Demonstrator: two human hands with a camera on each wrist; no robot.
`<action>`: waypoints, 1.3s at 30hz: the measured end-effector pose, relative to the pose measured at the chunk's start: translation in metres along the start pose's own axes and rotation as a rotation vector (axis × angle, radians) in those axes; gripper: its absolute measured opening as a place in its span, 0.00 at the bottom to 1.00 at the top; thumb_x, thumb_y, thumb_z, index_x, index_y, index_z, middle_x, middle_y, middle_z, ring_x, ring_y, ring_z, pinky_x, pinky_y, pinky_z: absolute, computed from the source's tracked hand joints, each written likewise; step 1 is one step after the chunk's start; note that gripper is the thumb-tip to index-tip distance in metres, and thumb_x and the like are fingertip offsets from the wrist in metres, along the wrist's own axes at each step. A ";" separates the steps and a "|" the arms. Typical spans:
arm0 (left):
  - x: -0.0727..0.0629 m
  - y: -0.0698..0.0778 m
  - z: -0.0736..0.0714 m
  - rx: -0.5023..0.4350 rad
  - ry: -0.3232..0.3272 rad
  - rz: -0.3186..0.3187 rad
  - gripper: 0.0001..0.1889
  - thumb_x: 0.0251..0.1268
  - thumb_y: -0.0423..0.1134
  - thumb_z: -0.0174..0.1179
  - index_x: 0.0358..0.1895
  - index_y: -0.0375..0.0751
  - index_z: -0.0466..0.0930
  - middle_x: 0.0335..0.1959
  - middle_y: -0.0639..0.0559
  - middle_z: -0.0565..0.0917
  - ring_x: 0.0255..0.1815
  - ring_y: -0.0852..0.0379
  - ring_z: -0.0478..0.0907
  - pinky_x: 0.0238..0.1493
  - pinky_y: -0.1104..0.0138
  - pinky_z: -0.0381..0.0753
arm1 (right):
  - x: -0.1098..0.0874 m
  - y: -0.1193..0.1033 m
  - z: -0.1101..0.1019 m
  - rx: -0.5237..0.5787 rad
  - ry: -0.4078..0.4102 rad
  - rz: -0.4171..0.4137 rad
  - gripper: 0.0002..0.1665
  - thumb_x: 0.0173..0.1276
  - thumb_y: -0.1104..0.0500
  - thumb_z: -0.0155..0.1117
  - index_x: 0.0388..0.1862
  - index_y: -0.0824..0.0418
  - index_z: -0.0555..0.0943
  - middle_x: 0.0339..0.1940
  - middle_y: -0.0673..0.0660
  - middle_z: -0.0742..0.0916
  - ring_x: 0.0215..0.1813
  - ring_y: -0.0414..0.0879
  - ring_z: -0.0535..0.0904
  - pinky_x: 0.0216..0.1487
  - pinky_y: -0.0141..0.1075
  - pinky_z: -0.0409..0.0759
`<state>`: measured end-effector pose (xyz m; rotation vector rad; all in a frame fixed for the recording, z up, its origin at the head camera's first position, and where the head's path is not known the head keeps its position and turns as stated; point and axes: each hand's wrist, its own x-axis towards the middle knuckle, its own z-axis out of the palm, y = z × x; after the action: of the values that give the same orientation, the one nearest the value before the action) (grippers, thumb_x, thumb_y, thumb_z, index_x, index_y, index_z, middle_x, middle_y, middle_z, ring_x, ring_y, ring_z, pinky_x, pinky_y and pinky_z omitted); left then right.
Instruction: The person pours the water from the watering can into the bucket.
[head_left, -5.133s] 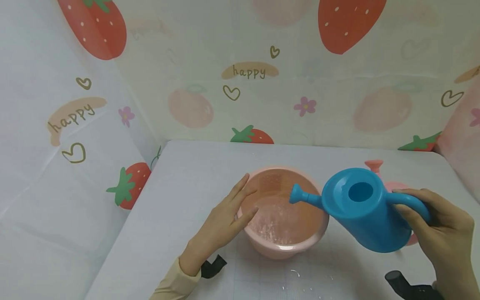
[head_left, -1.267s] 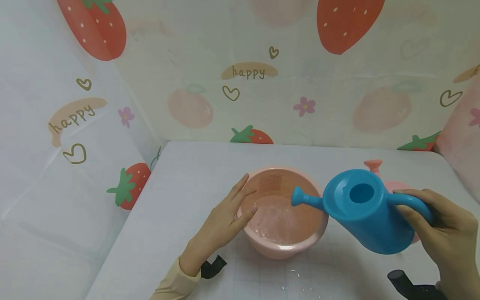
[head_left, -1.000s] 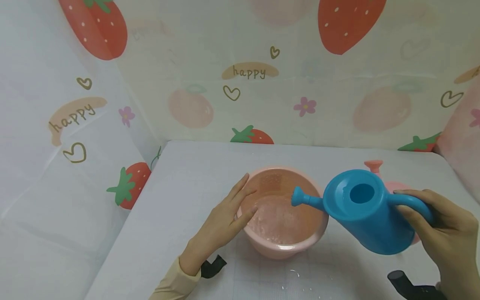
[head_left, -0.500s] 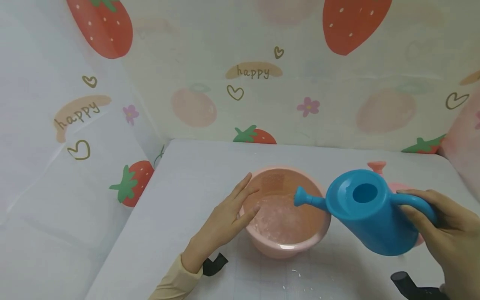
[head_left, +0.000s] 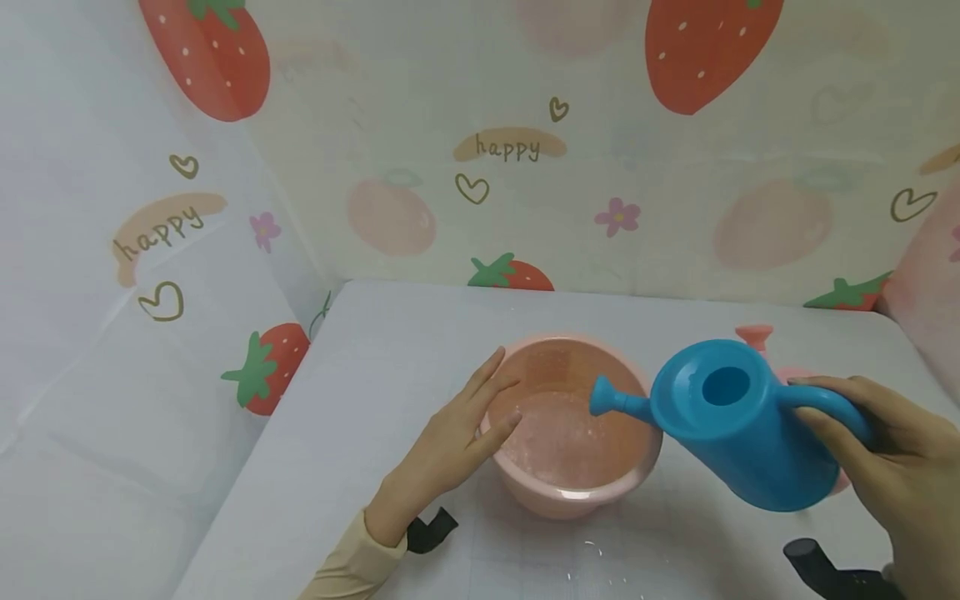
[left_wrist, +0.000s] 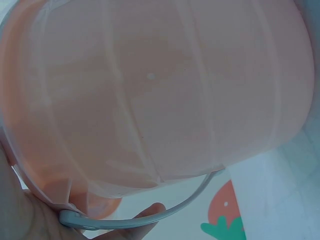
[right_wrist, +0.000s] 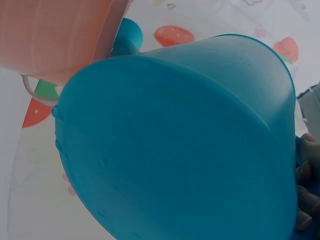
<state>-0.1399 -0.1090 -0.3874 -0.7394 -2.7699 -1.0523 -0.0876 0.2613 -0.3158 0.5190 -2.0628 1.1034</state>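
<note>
A pink bucket (head_left: 551,505) stands on the table, with what looks like shallow water at its bottom. My left hand (head_left: 450,437) rests against its left rim, fingers extended. In the left wrist view the bucket's grey bail handle (left_wrist: 125,223) hangs down, passing in front of a finger. My right hand (head_left: 903,450) grips the handle of a blue watering can (head_left: 757,458), tilted to the left so its spout (head_left: 607,397) reaches over the bucket's right rim. The right wrist view shows the can's broad base (right_wrist: 170,150) with drops along its edge.
Behind the blue can stands a pink watering can (head_left: 753,335), mostly hidden. Water drops (head_left: 592,547) lie on the white table (head_left: 390,350) in front of the bucket. A fruit-print cloth (head_left: 420,83) hangs at the back and left.
Both hands keep their places, the watering can nearly still over the bucket. White splash streaks inside the bucket have faded since the earliest frame. The head view has shifted slightly.
</note>
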 end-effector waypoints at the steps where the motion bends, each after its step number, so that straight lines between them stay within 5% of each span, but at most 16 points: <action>1: 0.000 0.000 0.000 0.000 -0.001 -0.003 0.28 0.67 0.64 0.39 0.67 0.61 0.62 0.74 0.70 0.44 0.69 0.57 0.60 0.54 0.51 0.74 | 0.000 0.000 0.000 -0.004 -0.004 0.002 0.18 0.52 0.78 0.65 0.45 0.75 0.80 0.43 0.44 0.84 0.47 0.34 0.79 0.54 0.24 0.71; 39: 0.001 -0.001 0.002 -0.008 0.010 0.012 0.27 0.68 0.63 0.40 0.66 0.59 0.63 0.74 0.69 0.45 0.69 0.58 0.59 0.55 0.50 0.73 | 0.001 -0.003 -0.003 -0.075 -0.050 0.048 0.22 0.51 0.78 0.65 0.48 0.71 0.80 0.44 0.37 0.82 0.46 0.29 0.78 0.53 0.22 0.69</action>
<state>-0.1406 -0.1081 -0.3894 -0.7487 -2.7507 -1.0629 -0.0855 0.2620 -0.3120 0.4661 -2.1612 1.0453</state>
